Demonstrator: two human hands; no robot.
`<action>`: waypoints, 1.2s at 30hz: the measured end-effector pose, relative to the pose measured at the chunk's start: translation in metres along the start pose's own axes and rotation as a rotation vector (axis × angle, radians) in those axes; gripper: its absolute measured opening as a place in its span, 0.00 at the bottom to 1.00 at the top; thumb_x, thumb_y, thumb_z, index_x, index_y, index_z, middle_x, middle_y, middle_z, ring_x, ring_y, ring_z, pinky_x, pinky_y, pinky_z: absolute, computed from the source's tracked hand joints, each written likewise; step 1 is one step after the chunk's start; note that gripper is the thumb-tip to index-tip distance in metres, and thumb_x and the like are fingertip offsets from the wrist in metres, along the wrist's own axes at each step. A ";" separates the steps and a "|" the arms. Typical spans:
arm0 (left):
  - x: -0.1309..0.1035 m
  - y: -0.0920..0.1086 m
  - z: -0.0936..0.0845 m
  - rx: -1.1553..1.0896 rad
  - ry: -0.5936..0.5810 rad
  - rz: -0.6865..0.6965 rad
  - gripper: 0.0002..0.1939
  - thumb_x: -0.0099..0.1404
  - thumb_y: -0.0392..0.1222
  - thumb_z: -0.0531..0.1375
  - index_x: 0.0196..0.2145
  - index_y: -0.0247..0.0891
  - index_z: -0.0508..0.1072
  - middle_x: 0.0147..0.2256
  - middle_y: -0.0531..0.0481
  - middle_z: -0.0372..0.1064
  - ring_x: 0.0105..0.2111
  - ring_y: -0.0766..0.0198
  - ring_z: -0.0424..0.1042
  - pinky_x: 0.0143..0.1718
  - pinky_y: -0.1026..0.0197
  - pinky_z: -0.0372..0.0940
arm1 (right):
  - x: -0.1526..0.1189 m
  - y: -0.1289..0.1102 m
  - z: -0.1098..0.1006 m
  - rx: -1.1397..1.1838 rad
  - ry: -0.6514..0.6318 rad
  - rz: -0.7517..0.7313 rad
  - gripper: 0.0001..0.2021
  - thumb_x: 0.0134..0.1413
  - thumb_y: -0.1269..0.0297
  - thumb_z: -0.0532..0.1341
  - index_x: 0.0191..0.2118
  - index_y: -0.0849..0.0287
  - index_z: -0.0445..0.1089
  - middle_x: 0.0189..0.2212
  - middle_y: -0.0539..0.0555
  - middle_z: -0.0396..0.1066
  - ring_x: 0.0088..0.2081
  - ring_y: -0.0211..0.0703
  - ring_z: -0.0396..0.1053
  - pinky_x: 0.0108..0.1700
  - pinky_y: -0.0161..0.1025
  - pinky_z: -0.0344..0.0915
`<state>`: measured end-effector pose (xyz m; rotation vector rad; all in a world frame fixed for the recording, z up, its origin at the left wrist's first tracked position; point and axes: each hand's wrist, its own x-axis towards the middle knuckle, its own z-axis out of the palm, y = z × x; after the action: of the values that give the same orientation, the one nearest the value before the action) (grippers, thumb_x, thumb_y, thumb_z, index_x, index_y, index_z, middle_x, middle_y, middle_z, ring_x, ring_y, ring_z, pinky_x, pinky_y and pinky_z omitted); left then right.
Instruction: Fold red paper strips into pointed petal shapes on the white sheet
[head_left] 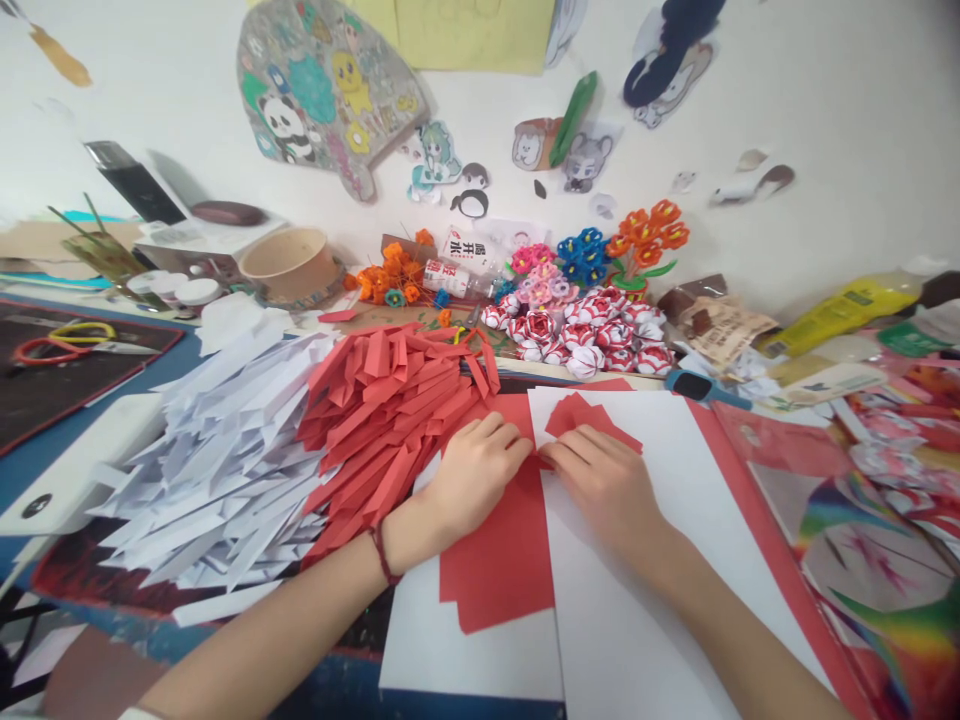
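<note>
My left hand [477, 470] and my right hand [596, 478] are close together over the paper sheets, fingers pinched on a small piece of red paper [535, 451] between them, mostly hidden by the fingertips. Beneath my left hand lie red paper sheets [501, 560] on a white sheet [472, 665]. White paper [622, 610] extends under my right hand, with a small stack of red paper pieces [581, 412] just beyond it. Left of my hands, a heap of folded red paper strips [390, 400] adjoins a heap of folded white strips [225, 470].
Red-and-white paper flowers [600, 330] are piled at the back, near orange flowers [652, 235] and a round wooden container [289, 262]. Scissors [67, 345] rest on a dark mat at far left. A blue watch-like band [707, 388] sits beyond the white paper.
</note>
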<state>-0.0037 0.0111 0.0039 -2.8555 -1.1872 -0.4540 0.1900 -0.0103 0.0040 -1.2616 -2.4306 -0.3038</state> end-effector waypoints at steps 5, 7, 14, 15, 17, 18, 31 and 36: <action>0.000 -0.001 -0.003 -0.031 0.014 0.035 0.13 0.71 0.32 0.47 0.42 0.36 0.71 0.36 0.47 0.67 0.36 0.59 0.60 0.35 0.58 0.60 | 0.000 0.001 0.003 -0.037 -0.027 0.000 0.13 0.61 0.76 0.52 0.28 0.60 0.69 0.24 0.52 0.64 0.29 0.42 0.59 0.32 0.40 0.54; -0.001 -0.002 -0.005 -0.038 0.009 0.056 0.14 0.71 0.31 0.46 0.41 0.35 0.71 0.36 0.46 0.66 0.35 0.59 0.60 0.34 0.58 0.60 | 0.001 0.001 0.004 -0.054 -0.008 -0.023 0.13 0.61 0.76 0.52 0.29 0.61 0.70 0.24 0.52 0.64 0.30 0.42 0.60 0.32 0.40 0.54; -0.001 -0.005 -0.006 -0.043 -0.016 0.138 0.15 0.72 0.33 0.45 0.37 0.33 0.71 0.34 0.46 0.66 0.34 0.61 0.59 0.33 0.59 0.60 | 0.002 -0.001 0.000 -0.099 0.026 -0.074 0.14 0.63 0.75 0.52 0.29 0.61 0.71 0.24 0.53 0.65 0.29 0.41 0.60 0.32 0.40 0.53; -0.001 -0.006 -0.004 -0.036 -0.012 0.136 0.15 0.72 0.34 0.46 0.36 0.34 0.72 0.33 0.47 0.66 0.33 0.61 0.59 0.32 0.59 0.60 | 0.002 -0.001 0.000 -0.101 0.032 -0.084 0.13 0.63 0.75 0.52 0.30 0.62 0.72 0.24 0.53 0.65 0.29 0.41 0.61 0.32 0.40 0.53; -0.001 -0.008 -0.002 -0.026 0.003 0.143 0.15 0.72 0.34 0.47 0.35 0.34 0.72 0.32 0.47 0.65 0.32 0.62 0.59 0.31 0.59 0.59 | 0.002 -0.001 0.000 -0.110 0.056 -0.106 0.12 0.63 0.76 0.53 0.32 0.62 0.73 0.24 0.53 0.67 0.30 0.41 0.62 0.32 0.39 0.54; -0.001 -0.008 -0.001 -0.024 0.010 0.147 0.14 0.72 0.35 0.47 0.35 0.33 0.72 0.32 0.48 0.66 0.32 0.62 0.59 0.31 0.59 0.59 | 0.003 0.000 0.000 -0.115 0.073 -0.120 0.12 0.62 0.76 0.54 0.33 0.63 0.73 0.24 0.53 0.67 0.30 0.41 0.62 0.32 0.39 0.54; -0.002 -0.010 0.001 0.070 -0.017 0.203 0.10 0.71 0.34 0.51 0.34 0.33 0.70 0.31 0.48 0.65 0.32 0.61 0.61 0.30 0.58 0.60 | -0.001 -0.005 -0.004 -0.236 0.059 -0.155 0.12 0.61 0.79 0.54 0.35 0.66 0.75 0.25 0.54 0.71 0.31 0.42 0.64 0.32 0.41 0.53; -0.002 -0.009 0.001 0.091 -0.016 0.220 0.10 0.70 0.34 0.51 0.33 0.32 0.70 0.31 0.47 0.65 0.32 0.60 0.61 0.30 0.57 0.59 | -0.001 -0.009 -0.003 -0.264 0.077 -0.146 0.13 0.60 0.80 0.53 0.36 0.67 0.76 0.26 0.54 0.72 0.30 0.41 0.64 0.31 0.41 0.53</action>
<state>-0.0108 0.0166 0.0016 -2.8700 -0.8566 -0.3595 0.1842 -0.0170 0.0060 -1.1516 -2.4813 -0.7209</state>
